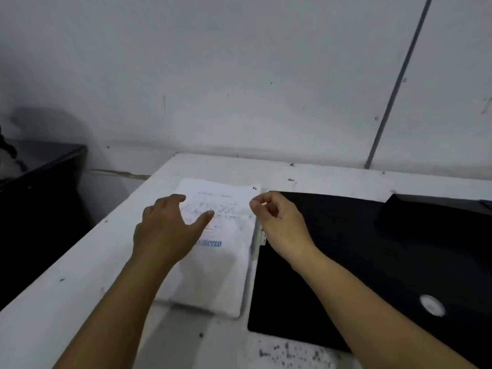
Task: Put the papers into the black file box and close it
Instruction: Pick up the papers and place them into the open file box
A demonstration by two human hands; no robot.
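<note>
1. Left hand is over the papers, fingers spread wide and thumb stretched out across the printed text. It grips nothing, and whether the palm actually touches the sheet is hard to call.
2. Right hand is at the right edge of the papers, fingers curled in with thumb and forefinger pinched together. If there is a sheet corner in that pinch, it is too blurred to tell.
3. The papers lie flat in a white stack on the white table, with faint lines of print up top and a blue stamped word lower down, partly covered by the left hand.
4. Just beside the stack, on its right, lies the black file box, flat and dark, its left edge running along the paper edge. A small round pale spot shows on its surface near the right forearm.
5. Past it, at the far right, sits a raised black part; whether it belongs to the box is unclear.
6. Behind the table, a grey-white wall with a thin grey pipe slanting down to the tabletop.
</note>
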